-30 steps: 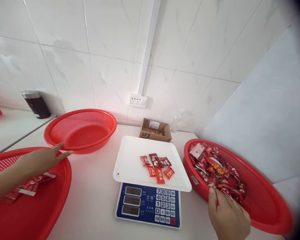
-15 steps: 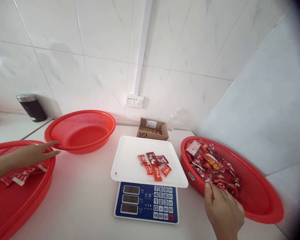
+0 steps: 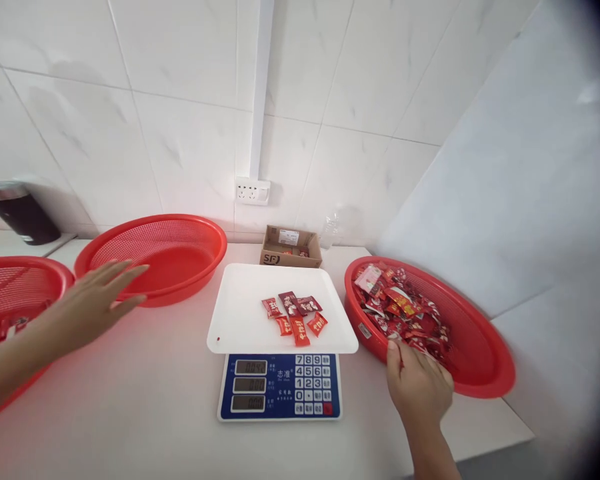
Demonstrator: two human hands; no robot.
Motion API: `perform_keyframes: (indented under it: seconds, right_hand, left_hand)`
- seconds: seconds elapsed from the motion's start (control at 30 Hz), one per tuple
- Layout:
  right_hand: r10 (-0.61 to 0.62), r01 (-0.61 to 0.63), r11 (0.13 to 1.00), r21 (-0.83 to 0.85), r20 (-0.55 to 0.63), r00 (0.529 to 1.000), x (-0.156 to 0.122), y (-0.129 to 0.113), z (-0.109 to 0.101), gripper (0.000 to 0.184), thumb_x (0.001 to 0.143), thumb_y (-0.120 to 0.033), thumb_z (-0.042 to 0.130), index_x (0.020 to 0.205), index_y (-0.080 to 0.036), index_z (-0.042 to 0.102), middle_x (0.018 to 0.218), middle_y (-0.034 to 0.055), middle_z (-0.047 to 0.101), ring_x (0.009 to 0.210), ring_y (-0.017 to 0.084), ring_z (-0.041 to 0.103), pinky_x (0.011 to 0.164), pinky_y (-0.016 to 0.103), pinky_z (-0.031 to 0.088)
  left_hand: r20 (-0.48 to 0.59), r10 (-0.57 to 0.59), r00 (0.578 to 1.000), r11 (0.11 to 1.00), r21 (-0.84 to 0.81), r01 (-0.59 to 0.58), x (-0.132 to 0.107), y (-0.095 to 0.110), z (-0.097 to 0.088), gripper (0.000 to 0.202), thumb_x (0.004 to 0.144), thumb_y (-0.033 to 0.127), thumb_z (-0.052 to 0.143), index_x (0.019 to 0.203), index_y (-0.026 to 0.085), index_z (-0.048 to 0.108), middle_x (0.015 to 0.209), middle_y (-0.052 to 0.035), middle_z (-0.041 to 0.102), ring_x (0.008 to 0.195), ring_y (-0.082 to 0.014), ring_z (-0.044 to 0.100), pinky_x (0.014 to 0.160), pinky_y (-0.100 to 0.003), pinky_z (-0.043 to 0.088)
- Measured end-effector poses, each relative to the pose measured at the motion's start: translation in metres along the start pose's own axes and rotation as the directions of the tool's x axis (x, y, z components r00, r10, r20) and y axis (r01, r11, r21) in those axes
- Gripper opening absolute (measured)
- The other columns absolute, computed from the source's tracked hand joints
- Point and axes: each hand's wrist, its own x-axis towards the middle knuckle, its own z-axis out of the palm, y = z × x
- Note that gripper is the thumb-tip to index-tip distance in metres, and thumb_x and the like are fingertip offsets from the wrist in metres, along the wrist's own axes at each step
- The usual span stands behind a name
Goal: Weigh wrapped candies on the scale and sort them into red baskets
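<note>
My right hand (image 3: 423, 383) has its fingers closed on the near rim of a red plastic basket (image 3: 497, 343) at the right. Inside that basket lies a heap of red wrapped packets (image 3: 405, 303). My left hand (image 3: 100, 293) is open, fingers stretched, in front of the near rim of another red basket (image 3: 200, 283) at the back left; whether it touches the rim I cannot tell. Between the hands stands a blue weighing scale (image 3: 280, 387) with a white tray (image 3: 240, 293). Several small red and dark red packets (image 3: 299, 330) rest on the tray.
A third red basket (image 3: 55, 270) holding some packets sits at the far left, partly behind my left arm. By the wall are a small cardboard box (image 3: 290, 259), a clear plastic container (image 3: 331, 230) and a dark tumbler (image 3: 27, 217). A wall socket (image 3: 253, 191) is above.
The view has shifted, bringing more of the right side into sight. My left hand has moved right, away from the left basket, fingers more spread. My right hand still holds the right basket's rim.
</note>
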Motion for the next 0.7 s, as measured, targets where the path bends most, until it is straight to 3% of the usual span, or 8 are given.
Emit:
perform_keyframes:
  seconds: [0.13,0.23,0.33,0.4,0.5,0.57,0.7]
  right_hand:
    - [0.005,-0.005,1.000,-0.020,-0.009,1.000,0.001,-0.002,-0.001,0.036,0.092,-0.033,0.041,0.080,-0.015,0.070,0.065,0.0057,0.067,0.065,0.017,0.054,0.071,0.029,0.032]
    - [-0.002,0.002,1.000,-0.029,0.000,1.000,0.001,-0.003,-0.003,0.035,0.092,-0.032,0.042,0.081,-0.014,0.070,0.065,0.0052,0.068,0.064,0.017,0.054,0.073,0.029,0.032]
    - [-0.013,0.013,1.000,-0.024,0.017,1.000,0.001,-0.002,-0.004,0.035,0.093,-0.032,0.041,0.082,-0.014,0.069,0.066,0.0050,0.068,0.065,0.017,0.055,0.073,0.029,0.033]
    - [-0.020,0.021,1.000,-0.018,0.022,1.000,0.001,-0.002,-0.005,0.035,0.093,-0.033,0.041,0.083,-0.014,0.069,0.067,0.0048,0.069,0.066,0.017,0.055,0.074,0.029,0.033]
    - [-0.023,0.023,1.000,0.008,-0.001,1.000,0.001,-0.002,-0.004,0.036,0.094,-0.033,0.039,0.084,-0.015,0.069,0.068,0.0040,0.069,0.067,0.017,0.056,0.078,0.029,0.034]
    - [-0.024,0.024,0.999,0.026,-0.023,0.999,0.001,-0.002,-0.004,0.037,0.094,-0.033,0.038,0.083,-0.016,0.069,0.069,0.0037,0.069,0.067,0.017,0.056,0.079,0.029,0.034]
    - [-0.021,0.021,1.000,0.005,-0.042,0.999,0.001,-0.002,-0.003,0.037,0.093,-0.033,0.039,0.080,-0.016,0.068,0.065,0.0041,0.068,0.064,0.018,0.055,0.075,0.029,0.034]
  left_hand:
    - [0.127,0.203,0.971,0.926,-0.348,-0.148,0.006,0.096,0.007,0.060,0.086,0.059,0.031,0.139,0.030,0.029,0.151,-0.0019,0.026,0.139,-0.0219,0.020,0.108,-0.041,0.028]
    - [0.181,0.453,0.873,0.824,-0.460,-0.332,0.020,0.160,0.019,0.065,0.085,0.060,0.034,0.141,0.030,0.026,0.152,-0.0037,0.023,0.141,-0.0247,0.014,0.111,-0.045,0.023]
    - [0.218,0.545,0.810,0.779,-0.489,-0.392,0.039,0.201,0.030,0.076,0.081,0.060,0.043,0.144,0.024,0.021,0.151,-0.0090,0.026,0.140,-0.0277,0.018,0.110,-0.045,0.025]
    - [0.220,0.550,0.806,0.787,-0.459,-0.413,0.049,0.216,0.034,0.076,0.080,0.056,0.049,0.143,0.021,0.024,0.145,-0.0118,0.036,0.133,-0.0286,0.032,0.105,-0.042,0.032]
    - [0.195,0.537,0.821,0.808,-0.399,-0.434,0.055,0.224,0.039,0.052,0.087,0.040,0.044,0.134,0.021,0.039,0.130,-0.0124,0.052,0.117,-0.0278,0.049,0.096,-0.042,0.039]
    - [0.181,0.529,0.829,0.816,-0.379,-0.437,0.053,0.221,0.042,0.039,0.090,0.029,0.036,0.127,0.024,0.047,0.123,-0.0108,0.056,0.111,-0.0268,0.052,0.092,-0.042,0.041]
    - [0.111,0.508,0.854,0.809,-0.400,-0.430,0.049,0.205,0.048,0.035,0.088,0.021,0.034,0.115,0.025,0.056,0.113,-0.0086,0.059,0.101,-0.0230,0.055,0.082,-0.036,0.046]
